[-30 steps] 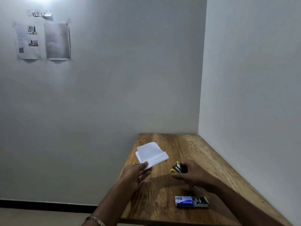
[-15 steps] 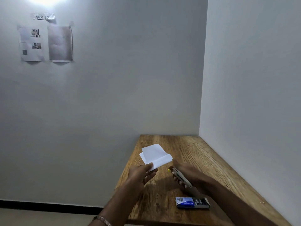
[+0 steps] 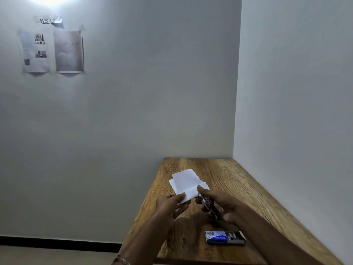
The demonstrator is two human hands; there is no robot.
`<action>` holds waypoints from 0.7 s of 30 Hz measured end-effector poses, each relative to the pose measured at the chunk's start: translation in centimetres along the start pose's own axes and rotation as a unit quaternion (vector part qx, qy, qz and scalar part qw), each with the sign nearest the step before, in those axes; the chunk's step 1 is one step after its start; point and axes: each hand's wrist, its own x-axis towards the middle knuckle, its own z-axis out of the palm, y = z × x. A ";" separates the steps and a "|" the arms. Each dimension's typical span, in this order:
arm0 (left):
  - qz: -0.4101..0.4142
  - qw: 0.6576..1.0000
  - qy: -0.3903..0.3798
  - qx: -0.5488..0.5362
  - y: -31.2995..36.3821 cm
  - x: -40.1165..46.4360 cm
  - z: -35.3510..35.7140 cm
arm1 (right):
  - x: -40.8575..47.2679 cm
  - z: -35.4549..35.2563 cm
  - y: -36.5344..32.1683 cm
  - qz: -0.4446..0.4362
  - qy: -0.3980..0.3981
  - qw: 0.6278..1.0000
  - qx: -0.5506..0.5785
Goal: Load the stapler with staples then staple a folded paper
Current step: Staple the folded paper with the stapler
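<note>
Lying nearest on the wooden table [image 3: 238,180], the staple box [image 3: 225,237] sits flat and untouched, in the same place as half a second ago. Beyond it, the right hand [image 3: 221,204] has closed in on the paper since then: its fingers wrap the stapler [image 3: 207,203], and the thumb now presses on the near edge of the folded paper [image 3: 188,185], where before a gap separated stapler and sheet. The left hand [image 3: 169,206] pinches the paper's near left corner between thumb and fingers, holding it above the table. On the far wall [image 3: 133,92], taped sheets [image 3: 51,51] hang below a label reading "WS 12".
</note>
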 end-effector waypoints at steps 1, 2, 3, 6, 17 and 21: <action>-0.001 1.000 -0.003 0.003 -0.1 -0.1 0.0 | 0.1 0.0 0.0 0.004 0.002 1.000 0.014; -0.001 1.000 -0.005 0.005 -0.1 -0.1 0.0 | 0.1 0.1 0.1 0.007 0.003 1.000 0.027; 0.000 1.000 -0.006 0.006 -0.1 -0.2 0.0 | 0.2 0.2 0.1 0.011 0.006 0.999 0.039; 0.001 1.000 -0.011 0.005 -0.1 -0.2 0.2 | 0.3 0.4 0.3 0.026 0.014 0.998 0.056; 0.003 1.000 -0.013 0.008 -0.3 0.0 0.3 | 0.7 0.8 0.1 -0.002 0.024 0.998 0.051; 0.000 1.000 -0.016 0.007 -0.3 0.0 0.3 | 0.8 0.9 0.2 -0.006 0.042 0.997 0.057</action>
